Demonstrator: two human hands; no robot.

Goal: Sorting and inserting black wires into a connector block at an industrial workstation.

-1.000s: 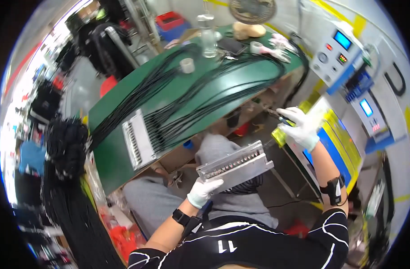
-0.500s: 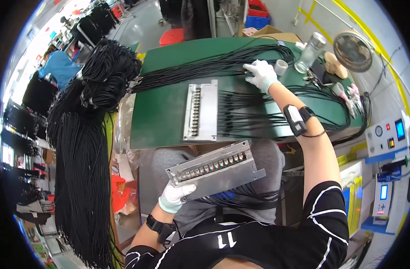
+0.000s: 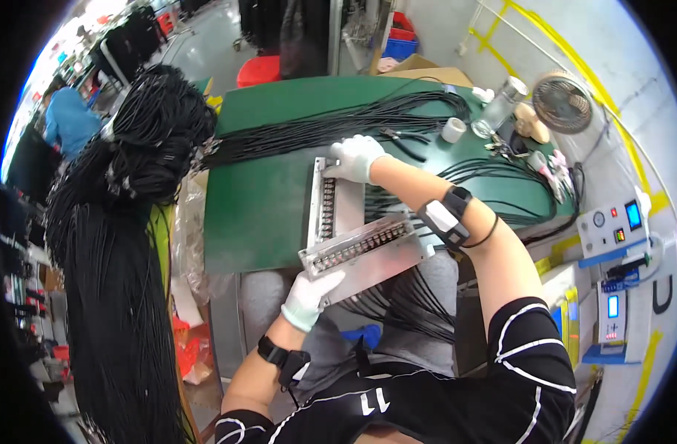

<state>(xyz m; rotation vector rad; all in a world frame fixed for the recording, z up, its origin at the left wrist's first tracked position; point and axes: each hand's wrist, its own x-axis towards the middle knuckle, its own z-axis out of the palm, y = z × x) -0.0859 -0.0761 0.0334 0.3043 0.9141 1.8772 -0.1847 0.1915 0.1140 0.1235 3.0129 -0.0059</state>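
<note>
My left hand (image 3: 313, 296), in a white glove, grips the near left end of a long metal holder (image 3: 379, 263). This holder is tilted above my lap, with a row of small connectors along its channel and black cables (image 3: 408, 311) hanging beneath. A second metal holder (image 3: 349, 207) of the same kind lies on the green table, partly covered by the first. My right hand (image 3: 357, 158), also gloved, has its fingers curled over the far end of that second holder. Pliers with dark handles (image 3: 408, 143) lie just right of my right hand.
A long bundle of black cables (image 3: 301, 129) crosses the green table (image 3: 249, 222). More cables (image 3: 124, 259) hang in a thick mass at the left. A white tape roll (image 3: 454, 130), a glass jar (image 3: 505, 103) and a fan (image 3: 562, 102) stand at the right. Someone in blue (image 3: 70, 122) sits far left.
My right hand has moved left from beside the tape roll to the table holder's far end, leaving pliers in view. My left hand has raised its holder forward, over the table holder's near end.
</note>
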